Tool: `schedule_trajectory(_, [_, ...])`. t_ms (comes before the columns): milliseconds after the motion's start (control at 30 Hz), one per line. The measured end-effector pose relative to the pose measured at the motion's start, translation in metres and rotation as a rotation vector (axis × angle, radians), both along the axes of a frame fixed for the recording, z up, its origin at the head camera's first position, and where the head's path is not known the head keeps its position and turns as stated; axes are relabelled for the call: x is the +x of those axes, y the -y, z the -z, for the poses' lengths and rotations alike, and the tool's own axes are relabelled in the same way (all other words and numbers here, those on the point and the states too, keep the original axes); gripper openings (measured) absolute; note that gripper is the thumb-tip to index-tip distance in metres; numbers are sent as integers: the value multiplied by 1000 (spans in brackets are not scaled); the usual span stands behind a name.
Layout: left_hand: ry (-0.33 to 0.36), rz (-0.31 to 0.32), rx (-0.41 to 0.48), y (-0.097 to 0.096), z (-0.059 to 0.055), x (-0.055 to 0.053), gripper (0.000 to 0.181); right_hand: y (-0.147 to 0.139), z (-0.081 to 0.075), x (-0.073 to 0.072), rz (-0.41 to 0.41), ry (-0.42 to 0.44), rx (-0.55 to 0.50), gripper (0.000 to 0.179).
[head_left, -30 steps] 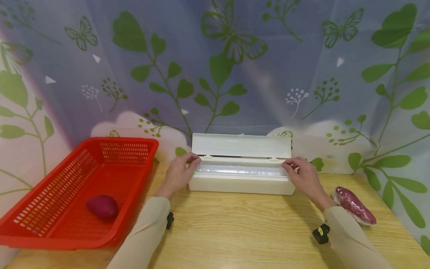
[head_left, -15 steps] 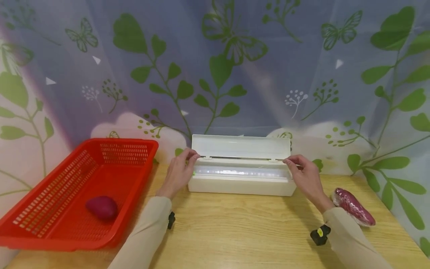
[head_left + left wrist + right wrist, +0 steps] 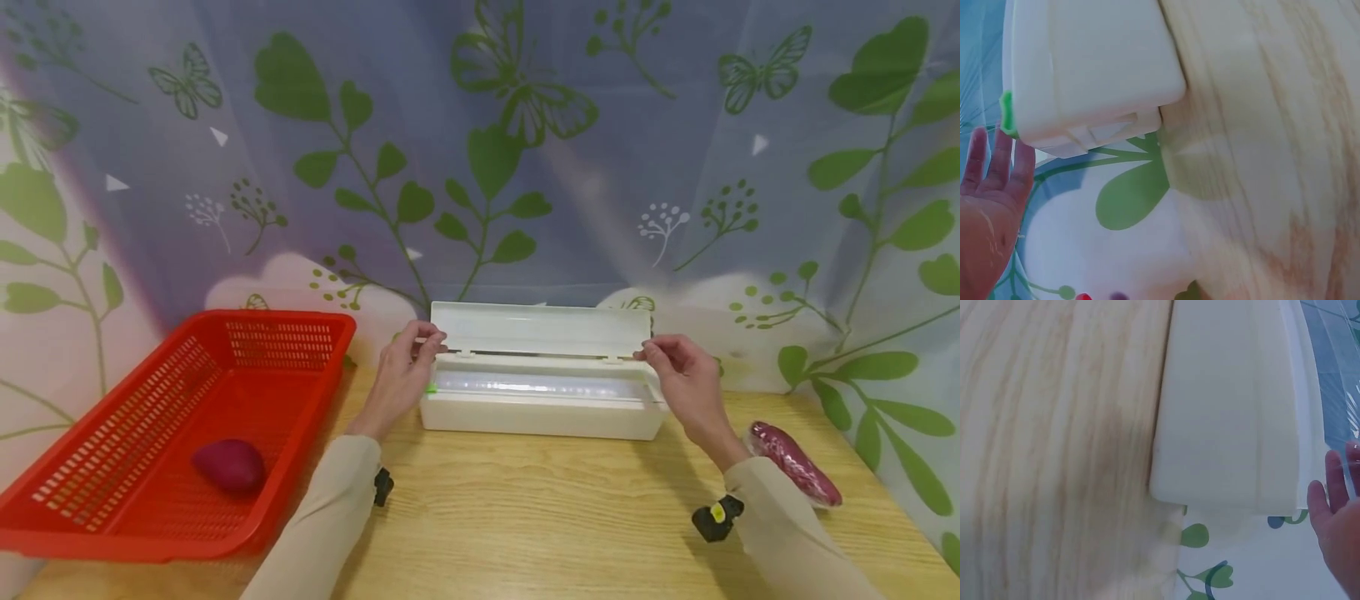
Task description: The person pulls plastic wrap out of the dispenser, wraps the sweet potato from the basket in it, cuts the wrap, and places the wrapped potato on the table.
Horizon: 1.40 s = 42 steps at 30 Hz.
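Observation:
A white cling film dispenser [image 3: 540, 418] stands at the back of the table, its lid [image 3: 540, 329] tipped up behind. Inside lies a shiny roll of clear cling film [image 3: 540, 383]. At the dispenser's left end my left hand [image 3: 399, 379] pinches the film's edge between thumb and fingers. My right hand [image 3: 688, 385] pinches the other corner at the right end. Both hands are raised to the hinge line, the film stretched between them. In the right wrist view, creased clear film [image 3: 1338, 375] runs up from the fingers. A green piece [image 3: 1007, 114] sits on the dispenser's left end.
A red plastic basket [image 3: 300, 454] stands on the left, with a purple sweet potato [image 3: 229, 465] inside. Beyond the right forearm lies another purple one [image 3: 795, 462] wrapped in film. A patterned cloth [image 3: 585, 208] hangs close behind the dispenser.
Both hands have risen slightly from the roll toward the lid's hinge, drawing the film's edge up with them. The basket and both purple items have stayed put.

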State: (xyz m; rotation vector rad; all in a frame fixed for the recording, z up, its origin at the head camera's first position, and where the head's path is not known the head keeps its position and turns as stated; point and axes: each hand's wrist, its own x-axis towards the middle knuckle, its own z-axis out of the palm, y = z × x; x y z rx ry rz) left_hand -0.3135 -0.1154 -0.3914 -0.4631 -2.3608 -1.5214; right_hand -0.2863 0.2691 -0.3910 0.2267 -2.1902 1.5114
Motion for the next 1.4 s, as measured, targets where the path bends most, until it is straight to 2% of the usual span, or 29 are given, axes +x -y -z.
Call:
schedule_trajectory(233, [-58, 46, 70, -2, -5, 1, 14, 2, -4, -1, -77, -45, -166, 20])
schedule_trajectory(433, [-55, 63, 98, -2, -11, 3, 18, 1, -8, -2, -177, -64, -296, 15])
schedule_trajectory(600, [-62, 57, 102, -2, -17, 5, 18, 0, -11, -1, -210, -65, -326, 10])
schedule_trajectory(800, [-111, 19, 92, -3, -21, 5, 18, -2, -17, 1, -253, -75, -329, 10])
schedule_trajectory(1100, [-84, 101, 210, -5, -28, 6, 18, -2, -25, 3, -280, -63, -353, 13])
schedule_trajectory(1400, [-67, 113, 222, -5, -35, 5, 21, -1, -36, 6, -294, -62, -428, 9])
